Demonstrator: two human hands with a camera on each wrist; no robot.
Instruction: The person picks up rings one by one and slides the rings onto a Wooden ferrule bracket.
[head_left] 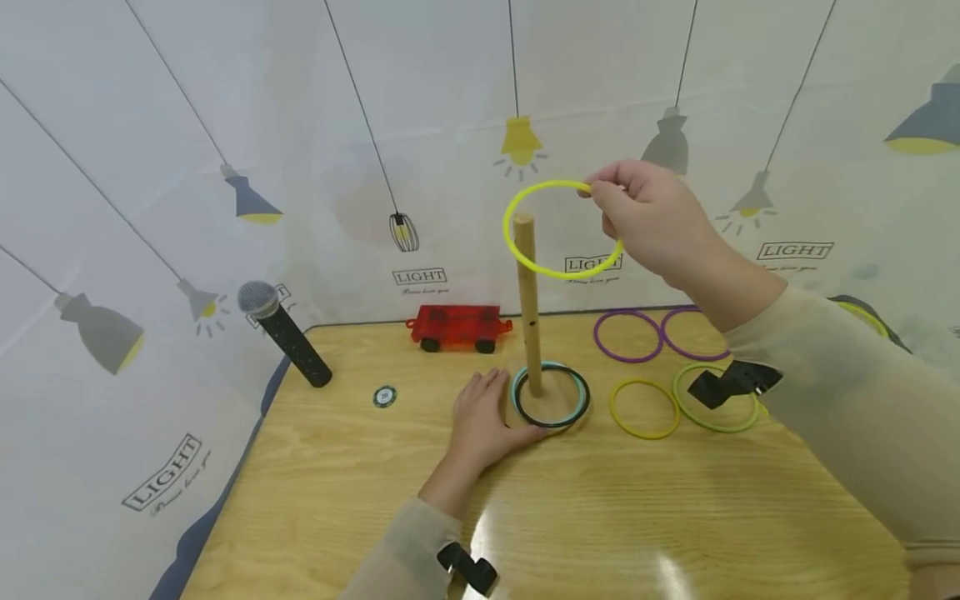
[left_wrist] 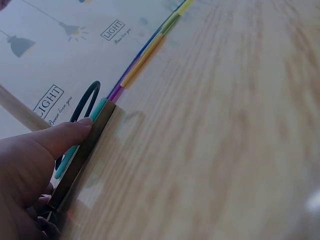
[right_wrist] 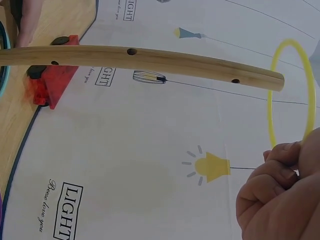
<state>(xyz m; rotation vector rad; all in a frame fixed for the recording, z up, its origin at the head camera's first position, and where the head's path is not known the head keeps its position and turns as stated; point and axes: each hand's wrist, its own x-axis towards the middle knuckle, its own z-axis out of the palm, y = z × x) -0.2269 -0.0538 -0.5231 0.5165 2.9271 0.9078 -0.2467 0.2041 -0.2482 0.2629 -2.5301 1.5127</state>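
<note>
A wooden peg (head_left: 528,308) stands upright on a flat base. My left hand (head_left: 480,421) holds that base at its near left side, thumb along the edge in the left wrist view, other fingers partly hidden. Around the peg's foot lie a black ring (head_left: 553,426) and a turquoise ring (head_left: 582,392); the left wrist view shows the black ring (left_wrist: 95,90) tilted. With thumb and fingers, my right hand (head_left: 656,212) pinches a yellow ring (head_left: 562,275) at its right side. This ring circles the peg's tip (right_wrist: 277,81), held high above the base.
Right of the peg lie purple rings (head_left: 628,360), another yellow ring (head_left: 645,435) and a green ring (head_left: 720,429), partly covered by the right sleeve. A red toy car (head_left: 457,327), a poker chip (head_left: 385,396) and a microphone (head_left: 288,337) are to the left. A printed curtain (head_left: 450,83) hangs behind.
</note>
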